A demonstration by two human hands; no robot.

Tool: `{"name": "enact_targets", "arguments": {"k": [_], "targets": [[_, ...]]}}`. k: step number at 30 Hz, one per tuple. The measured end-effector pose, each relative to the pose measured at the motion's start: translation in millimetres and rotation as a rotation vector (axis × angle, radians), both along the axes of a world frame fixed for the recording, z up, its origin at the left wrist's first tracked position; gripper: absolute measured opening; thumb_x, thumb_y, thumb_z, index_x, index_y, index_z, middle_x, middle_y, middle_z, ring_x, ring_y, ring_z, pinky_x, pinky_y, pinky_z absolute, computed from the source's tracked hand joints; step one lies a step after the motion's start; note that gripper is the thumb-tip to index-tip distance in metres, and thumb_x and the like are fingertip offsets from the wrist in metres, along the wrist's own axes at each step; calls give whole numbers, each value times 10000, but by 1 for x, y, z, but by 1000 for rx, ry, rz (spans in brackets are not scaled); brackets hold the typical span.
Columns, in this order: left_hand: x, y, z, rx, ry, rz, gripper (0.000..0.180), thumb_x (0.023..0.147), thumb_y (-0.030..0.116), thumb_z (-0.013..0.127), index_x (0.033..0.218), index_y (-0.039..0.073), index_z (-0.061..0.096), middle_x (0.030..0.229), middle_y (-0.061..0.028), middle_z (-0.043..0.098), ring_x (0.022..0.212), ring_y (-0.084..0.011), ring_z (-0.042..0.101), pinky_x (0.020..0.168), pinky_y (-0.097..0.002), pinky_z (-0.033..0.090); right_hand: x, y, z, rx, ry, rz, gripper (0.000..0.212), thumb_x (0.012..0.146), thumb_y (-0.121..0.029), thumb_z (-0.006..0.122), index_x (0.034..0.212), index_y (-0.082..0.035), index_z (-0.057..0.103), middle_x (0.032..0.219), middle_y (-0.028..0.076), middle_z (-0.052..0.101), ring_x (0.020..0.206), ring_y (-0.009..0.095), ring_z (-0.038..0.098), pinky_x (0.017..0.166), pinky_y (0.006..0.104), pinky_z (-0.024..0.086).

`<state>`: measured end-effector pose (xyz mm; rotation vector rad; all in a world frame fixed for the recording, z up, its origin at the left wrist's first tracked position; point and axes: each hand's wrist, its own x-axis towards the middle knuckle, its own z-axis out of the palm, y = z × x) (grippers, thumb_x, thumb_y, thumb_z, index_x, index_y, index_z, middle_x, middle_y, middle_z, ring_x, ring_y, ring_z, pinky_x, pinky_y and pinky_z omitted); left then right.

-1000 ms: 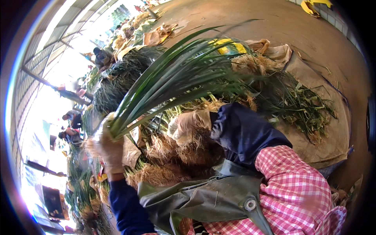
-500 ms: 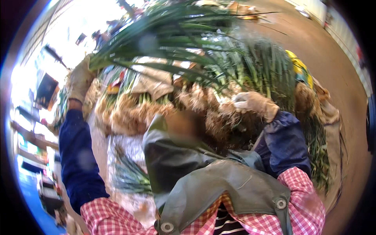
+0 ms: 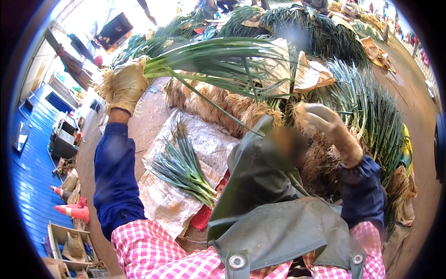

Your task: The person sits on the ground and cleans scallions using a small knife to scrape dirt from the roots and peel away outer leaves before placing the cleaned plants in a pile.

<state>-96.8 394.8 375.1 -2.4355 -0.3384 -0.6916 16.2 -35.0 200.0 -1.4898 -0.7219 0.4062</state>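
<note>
My left hand, in a pale work glove, is raised at the left and closed round the root end of a bunch of green onions. Its long leaves stretch to the right, and one bent leaf droops toward my apron. My right hand, also gloved, hovers over the rooty ends of the piled green onions; its fingers are extended and slightly curved, with nothing seen in them. A smaller bunch of green onions lies on a whitish woven sack to the left of my dark green apron.
Pale sacking covers part of the pile. More heaps of green onions lie farther back. Traffic cones, a wooden shelf box and a blue corrugated surface are at the left.
The view has swung left, showing more of the sack and the smaller bunch. My left hand still holds its bunch; my right hand's fingers have straightened.
</note>
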Motion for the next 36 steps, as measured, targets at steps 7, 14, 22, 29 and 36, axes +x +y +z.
{"name": "enact_targets", "arguments": {"k": [7,14,22,29,36], "targets": [[-15,-18,9,80,93,34,310,792,199,585,1087,107,595,860,-152,657,817,-317,650,723,-428,501,-25,165,52,52,-393,178,686,813,-447,650,1328,-41,446,1243,241,517,1169,308,521,985,379,416],[-23,-28,15,407,81,-64,289,814,293,595,1068,161,635,789,-81,666,667,-247,664,582,-384,521,-32,243,81,-80,-825,-291,206,869,-254,558,967,-89,633,789,153,648,759,321,646,671,414,503],[-60,35,27,435,86,-42,442,774,160,563,1215,184,574,960,-81,649,779,-272,598,733,-371,488,91,118,-28,-641,-461,-321,352,962,-200,478,1297,-95,492,998,47,667,744,103,616,587,205,514],[-64,13,34,232,72,141,336,777,220,606,1107,160,632,910,-106,667,823,-304,640,736,-418,502,54,99,-50,-144,-141,-265,340,878,-247,649,1162,-64,610,822,11,625,659,85,534,553,234,449],[-80,20,46,126,108,74,284,849,259,546,1103,170,635,919,-127,669,808,-303,651,729,-420,501,28,176,-25,-506,-520,-232,406,826,-358,629,1153,-119,606,930,155,651,843,254,633,758,375,487]]}}
